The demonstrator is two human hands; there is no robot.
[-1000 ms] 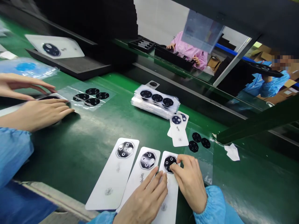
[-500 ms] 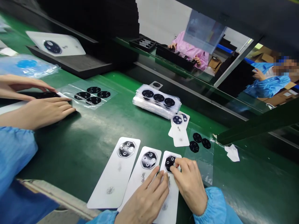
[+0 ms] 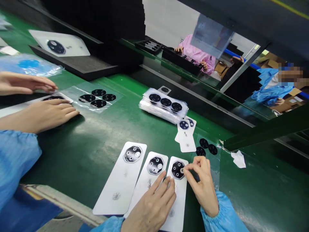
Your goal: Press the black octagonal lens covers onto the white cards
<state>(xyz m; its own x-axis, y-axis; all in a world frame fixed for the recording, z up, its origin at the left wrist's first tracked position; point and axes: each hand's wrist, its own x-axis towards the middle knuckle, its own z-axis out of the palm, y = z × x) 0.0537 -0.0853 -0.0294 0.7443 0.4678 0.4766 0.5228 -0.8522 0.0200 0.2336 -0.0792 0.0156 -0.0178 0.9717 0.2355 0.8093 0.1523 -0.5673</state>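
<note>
Three white phone back covers lie side by side in front of me: the left one (image 3: 118, 190), the middle one (image 3: 141, 185) and the right one (image 3: 178, 196). Each carries a black octagonal camera sticker near its top. My left hand (image 3: 153, 203) lies flat across the middle and right covers, fingers stretched out just below the stickers. My right hand (image 3: 204, 183) is closed in a pinch, thumb and forefinger meeting at the right edge of the right cover's sticker (image 3: 177, 169). What the fingertips hold is too small to tell.
Loose black stickers (image 3: 204, 143) lie on a plastic sheet at right, near small white cards (image 3: 187, 141). Behind is a stack of bagged stickers (image 3: 163, 108). At left, a co-worker's hands (image 3: 50, 116) rest over another cover. A green post (image 3: 265, 129) slants at right.
My right hand's fingertips have drawn slightly right, uncovering more of the right sticker. My left hand stays put. The co-worker's far hand at left has lifted off the cover there.
</note>
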